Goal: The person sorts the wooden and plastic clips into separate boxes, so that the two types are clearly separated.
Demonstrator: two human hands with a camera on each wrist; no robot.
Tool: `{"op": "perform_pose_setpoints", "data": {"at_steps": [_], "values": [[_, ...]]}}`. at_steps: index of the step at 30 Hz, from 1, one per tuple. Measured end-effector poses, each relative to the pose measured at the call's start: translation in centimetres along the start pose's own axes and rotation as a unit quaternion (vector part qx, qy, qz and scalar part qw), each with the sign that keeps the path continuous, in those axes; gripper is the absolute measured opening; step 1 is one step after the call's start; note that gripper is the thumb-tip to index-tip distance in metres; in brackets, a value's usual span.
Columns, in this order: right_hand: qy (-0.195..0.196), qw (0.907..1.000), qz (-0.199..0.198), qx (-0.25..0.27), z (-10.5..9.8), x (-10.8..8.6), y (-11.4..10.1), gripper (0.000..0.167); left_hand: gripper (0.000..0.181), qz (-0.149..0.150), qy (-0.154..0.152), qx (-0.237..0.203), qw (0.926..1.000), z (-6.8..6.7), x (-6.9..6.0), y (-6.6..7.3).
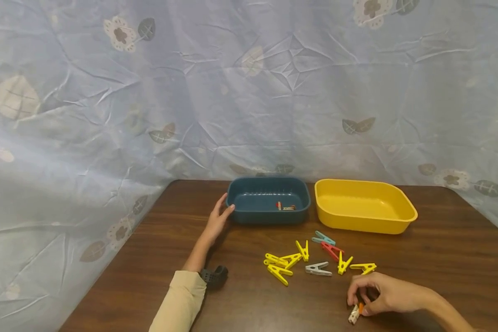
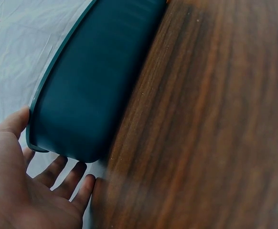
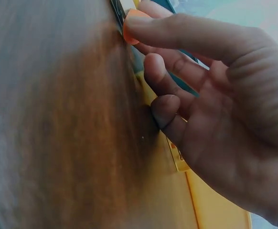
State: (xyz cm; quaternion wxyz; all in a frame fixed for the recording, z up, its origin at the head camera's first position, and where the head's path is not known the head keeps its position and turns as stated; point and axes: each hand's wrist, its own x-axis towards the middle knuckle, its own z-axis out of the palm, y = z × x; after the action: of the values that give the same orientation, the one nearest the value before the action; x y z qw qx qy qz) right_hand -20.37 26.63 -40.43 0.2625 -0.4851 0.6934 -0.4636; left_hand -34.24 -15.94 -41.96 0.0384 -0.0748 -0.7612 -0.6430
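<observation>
The right hand is pinching a mini clothespin with an orange piece between thumb and fingers; a slack pinch would be risking the clip twisting free. Beyond those fingertips, smooth plastic V-shaped yellow clothespins are lying. The left hand is touching the glossy, round-cornered blue basin, fingers spread apart.

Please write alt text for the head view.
The right hand pinches a whitish clip with orange decoration; the left hand touches a dark blue rectangular plastic bin beside a yellow bin. Coloured plastic clothespins lie on the brown wood-grained table.
</observation>
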Motion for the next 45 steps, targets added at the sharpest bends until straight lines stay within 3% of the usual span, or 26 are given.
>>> {"op": "perform_pose_setpoints", "data": {"at_steps": [9, 16, 21, 34, 42, 45], "values": [[0.072, 0.9966, 0.034, -0.023, -0.1, 0.1, 0.0, 0.02, 0.062, 0.003, 0.004, 0.009, 1.0, -0.1, -0.2, 0.0], [0.139, 0.9851, 0.042, -0.092, -0.1, 0.1, -0.1, 0.016, 0.06, 0.005, -0.018, 0.0, 0.9998, -0.2, -1.2, 2.3], [0.138, 0.9844, 0.038, -0.103, -0.1, 0.2, -0.1, 0.019, 0.059, 0.007, -0.015, 0.006, 0.9998, 0.0, -1.7, 3.4], [0.131, 0.9856, 0.07, -0.082, -0.3, 0.2, 0.0, 0.013, 0.058, 0.006, -0.008, 0.005, 0.9999, 0.0, -1.9, 3.3], [0.136, 0.9842, 0.061, -0.095, -0.1, 0.3, -0.1, 0.014, 0.058, 0.007, -0.012, 0.009, 0.9999, 0.0, -1.8, 3.0], [0.14, 0.9825, 0.071, -0.1, -0.1, 0.3, -0.2, 0.015, 0.059, 0.008, -0.008, 0.007, 0.9999, 0.1, -1.1, 1.8]]}}
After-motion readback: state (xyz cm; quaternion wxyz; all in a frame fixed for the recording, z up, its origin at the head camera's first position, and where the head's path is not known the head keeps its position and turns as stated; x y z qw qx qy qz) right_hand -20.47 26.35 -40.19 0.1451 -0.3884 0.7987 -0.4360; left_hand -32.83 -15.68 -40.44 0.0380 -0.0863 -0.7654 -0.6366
